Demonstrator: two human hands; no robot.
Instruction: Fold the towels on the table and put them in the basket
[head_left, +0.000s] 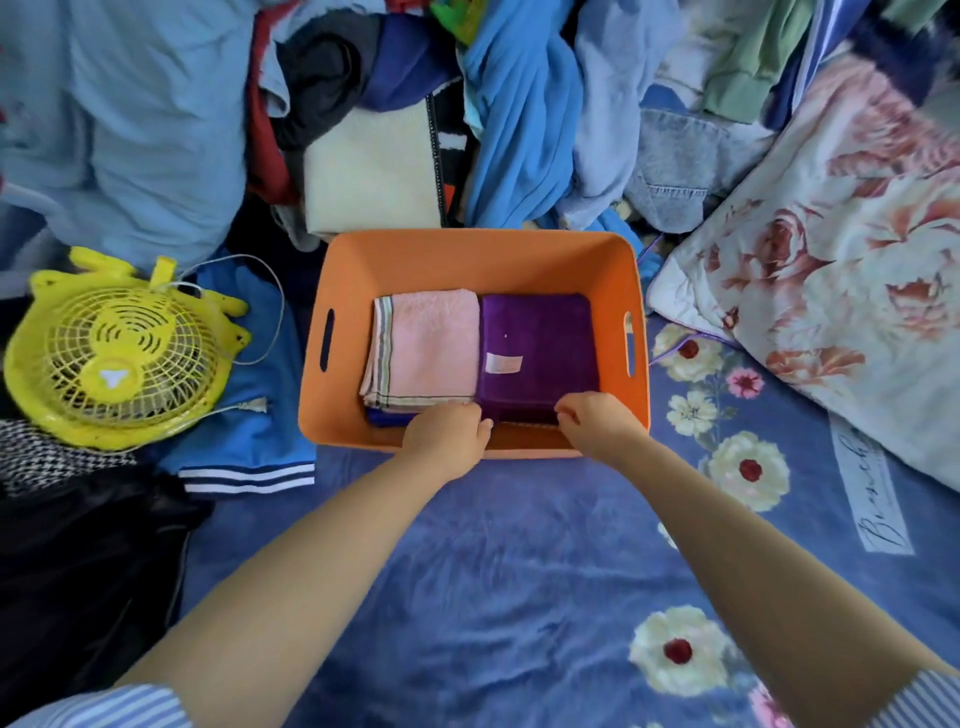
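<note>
An orange basket (467, 254) stands on a blue flowered cloth. Inside it lie a folded pink towel (431, 348) on the left and a folded purple towel (537, 332) with a small label on the right. A dark blue towel edge (387, 417) shows under the pink one. My left hand (447, 434) and my right hand (597, 423) reach over the basket's near wall at the purple towel's near edge. Both hands have curled fingers. Whether they pinch the purple towel is hidden.
A yellow fan (117, 353) with a white cord lies to the left on blue clothing. Piles of clothes fill the far side behind the basket. A flowered quilt (831, 291) lies to the right. Black cloth (78, 571) lies at the near left.
</note>
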